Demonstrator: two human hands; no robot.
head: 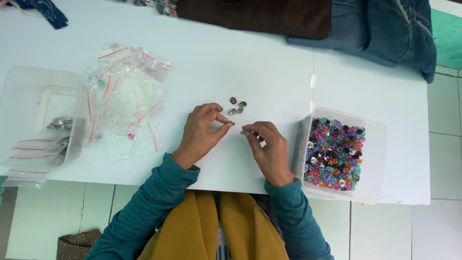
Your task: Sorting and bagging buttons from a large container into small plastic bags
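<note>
Your mustard-yellow garment (pixel 211 226) and teal sleeves (pixel 159 192) fill the near edge, below the table's front edge.

White table (pixel 269 72): broad bare stretch ahead of your hands, open room in the middle; near edge runs just under your wrists.

Dark brown cloth (pixel 260 17) and folded denim (pixel 390 29) lie at the far edge, well apart from your hands.

Clear tub of coloured buttons (pixel 337 154): right of you, just beside your right wrist, overhanging the table's near edge. Your right hand is the nearer one to it.

Empty clear tub (pixel 38 110) at the left edge holds a few metal pieces (pixel 60 123) and bags.

Heap of small clear zip bags (pixel 125 101) with red seal strips: between that tub and your left hand, near but not touching it.

Left hand (pixel 199 135): fingers narrow, thumb and forefinger pinched on a small metal button (pixel 231 123), held at the fingertips just above the table.

Right hand (pixel 267 144): fingertips drawn together, pointing left toward the other hand; whether they hold a piece, you cannot tell, too small to see.

Small gap between the two sets of fingertips; they face each other along a left-right line.

Loose cluster of four metal buttons (pixel 237 106): just beyond your fingertips, farther from you, about midway between both hands, slightly nearer the left.
</note>
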